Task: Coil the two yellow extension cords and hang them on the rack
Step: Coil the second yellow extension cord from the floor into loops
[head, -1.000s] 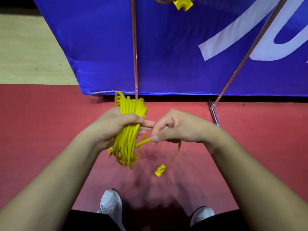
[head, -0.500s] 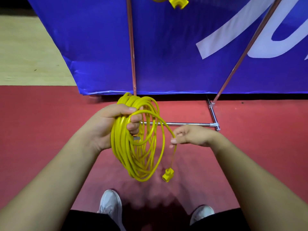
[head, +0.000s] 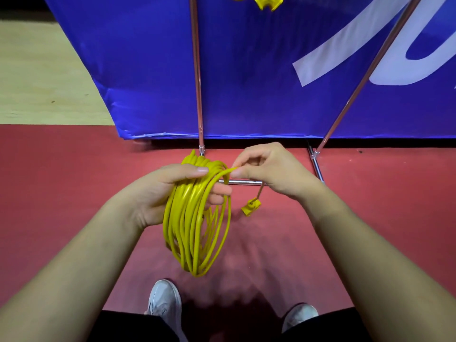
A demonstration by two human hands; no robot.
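White shoes (head: 164, 299) showing at 6 o'clock on the red floor (head: 61, 181); just above them the yellow cord coil (head: 195, 228) is hanging, long axis running 12 to 6, loops loose at the bottom. Left hand (head: 167, 191) is gripping the coil's top, fingers curled round the whole bundle. Right hand (head: 269, 169) is sitting at 3 o'clock of that grip, almost touching, pinching the free tail strand where it's leaving the bundle. Tail is dropping to the plug (head: 251, 206), dangling at 4 o'clock of the left grip, clear of the coil. Right hand is probably leading next. Rack base bar (head: 244, 181) is lying behind the hands, upright pole (head: 197, 82) rising at 12 o'clock, slanted pole (head: 365, 77) at 1 o'clock, blue banner (head: 246, 70) behind; second cord's plug (head: 267, 2) is showing at the top edge, its hanger out of view
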